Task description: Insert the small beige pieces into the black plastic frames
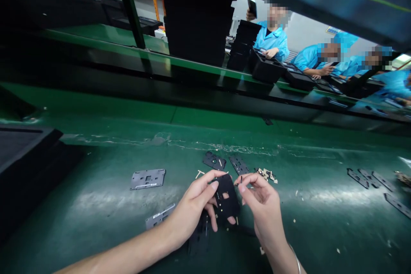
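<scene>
My left hand (205, 195) grips a black plate with cutouts (228, 205) by its left side, thumb on top and fingers beneath. Just right of the plate, my right hand (260, 197) pinches a small dark piece (238, 183) between thumb and index finger; its kind is too small to make out. Beyond my hands lie two more dark plates, one (214, 161) behind the held plate and another (239, 165) beside it. A heap of small tan and black pieces (266, 174) sits behind my right hand. Under the held plate, another black plate (198, 239) is partly hidden.
Grey plates (147, 179) (160, 216) lie on the green table (105, 231) to the left. Several dark frame-like parts (369, 178) are at the right. A black tray (25, 158) stands at the left edge. People in blue (272, 43) work beyond a raised shelf holding black trays (199, 17).
</scene>
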`<state>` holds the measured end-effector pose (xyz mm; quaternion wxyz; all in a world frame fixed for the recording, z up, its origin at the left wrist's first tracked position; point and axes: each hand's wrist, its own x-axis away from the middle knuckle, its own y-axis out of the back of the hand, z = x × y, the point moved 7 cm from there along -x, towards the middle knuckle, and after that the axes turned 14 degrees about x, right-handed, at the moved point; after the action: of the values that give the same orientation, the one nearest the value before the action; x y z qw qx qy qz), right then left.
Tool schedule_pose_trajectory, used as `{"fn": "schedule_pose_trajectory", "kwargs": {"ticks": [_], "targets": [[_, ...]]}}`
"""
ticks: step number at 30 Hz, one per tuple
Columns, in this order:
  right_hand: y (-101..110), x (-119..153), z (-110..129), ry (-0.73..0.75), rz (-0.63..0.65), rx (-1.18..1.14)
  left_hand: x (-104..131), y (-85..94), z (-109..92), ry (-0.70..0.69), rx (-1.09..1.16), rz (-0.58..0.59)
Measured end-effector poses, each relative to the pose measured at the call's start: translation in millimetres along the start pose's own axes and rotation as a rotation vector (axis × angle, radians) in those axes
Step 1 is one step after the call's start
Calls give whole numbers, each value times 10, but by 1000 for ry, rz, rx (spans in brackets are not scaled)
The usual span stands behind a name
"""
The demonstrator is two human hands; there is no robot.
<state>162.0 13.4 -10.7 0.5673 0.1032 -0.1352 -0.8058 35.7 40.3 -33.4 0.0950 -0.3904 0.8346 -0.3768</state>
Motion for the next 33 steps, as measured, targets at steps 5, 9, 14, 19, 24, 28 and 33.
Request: {"fn": "schedule_pose_trajectory", "kwargs": {"ticks": [5,9,14,19,24,28,33], "targets": [[-15,5,-46,-41,22,13,-1,47,38,9,41,-56],[-2,12,-46,-52,5,71,-7,51,57,7,-12,-85],[29,28,34,-8,-34,131,-1,71,58,10,-109,-131],[15,45,59,-5,-27,185,23,43,7,6,-197,-131],[18,52,40,-12,-42,196,42,27,-8,20,-258,-137],[16,52,37,-8,-52,219,41,31,-11,17,-319,-139],[6,49,65,13,-68,261,60,29,-6,6,-405,-127]]}}
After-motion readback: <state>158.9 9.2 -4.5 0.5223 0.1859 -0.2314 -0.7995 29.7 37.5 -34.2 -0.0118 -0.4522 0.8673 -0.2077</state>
